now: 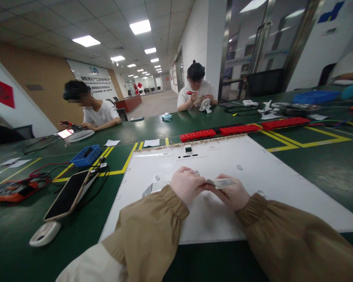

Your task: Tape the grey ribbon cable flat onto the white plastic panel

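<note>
Both hands meet above a large white panel (pixel 223 156) that lies flat on the table. My right hand (pixel 233 194) is closed round a thin, pale translucent strip (pixel 223 183) with a greyish end. My left hand (pixel 188 183) is closed, its fingertips pinched at the strip's grey end where the two hands touch. A flat silvery-clear piece (pixel 154 188) sticks out to the left behind my left wrist. Whether my left hand holds it or it rests on the panel, I cannot tell. Small dark slots (pixel 188 156) show near the panel's far edge.
At the left lie a phone (pixel 67 196), a white oval device (pixel 45 234), an orange multimeter (pixel 13 190) with leads, and a blue tray (pixel 86 155). Red bars (pixel 197 135) line the panel's far side. Two people (pixel 196 88) work across the green table (pixel 129 127).
</note>
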### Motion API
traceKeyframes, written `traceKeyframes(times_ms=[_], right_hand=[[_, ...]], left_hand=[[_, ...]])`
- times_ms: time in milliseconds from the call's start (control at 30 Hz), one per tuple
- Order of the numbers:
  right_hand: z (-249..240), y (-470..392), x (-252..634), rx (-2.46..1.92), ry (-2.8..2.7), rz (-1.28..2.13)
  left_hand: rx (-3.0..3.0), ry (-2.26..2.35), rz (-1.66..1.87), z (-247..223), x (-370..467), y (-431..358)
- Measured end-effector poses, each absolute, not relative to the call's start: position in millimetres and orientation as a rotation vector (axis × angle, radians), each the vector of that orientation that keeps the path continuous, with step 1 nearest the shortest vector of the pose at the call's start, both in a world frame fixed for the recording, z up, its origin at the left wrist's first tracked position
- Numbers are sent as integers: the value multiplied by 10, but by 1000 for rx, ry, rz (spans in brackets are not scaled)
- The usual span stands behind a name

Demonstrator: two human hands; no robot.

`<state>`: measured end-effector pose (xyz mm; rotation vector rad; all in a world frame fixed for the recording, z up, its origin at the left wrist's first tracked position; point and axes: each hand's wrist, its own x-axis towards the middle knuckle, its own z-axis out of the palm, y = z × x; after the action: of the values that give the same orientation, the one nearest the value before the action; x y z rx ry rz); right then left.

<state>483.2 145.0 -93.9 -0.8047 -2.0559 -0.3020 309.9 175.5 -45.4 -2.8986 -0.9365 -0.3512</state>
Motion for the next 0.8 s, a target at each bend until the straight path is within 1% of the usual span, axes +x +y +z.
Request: traceKeyframes(times_ms=[233,367,567,700,800], right_hand=[[-887,1437,4836,-741,-2042,-309],[-912,1467,4857,-759,-2030,-228],[-941,1442,4895,-880,-2003,137],[-895,1395,4848,-1107,-1778,551],[-872,1403,4799,-1164,-1670,751]], left_hand=[[-2905,-918,-332,-450,3109,1734],[-2888,-838,-422,-476,3097,1741],[-2663,-673,-597,-544,3065,1803],[-2526,-595,-600,-542,3059,1806],[-2510,-580,-574,-536,3060,1798]])
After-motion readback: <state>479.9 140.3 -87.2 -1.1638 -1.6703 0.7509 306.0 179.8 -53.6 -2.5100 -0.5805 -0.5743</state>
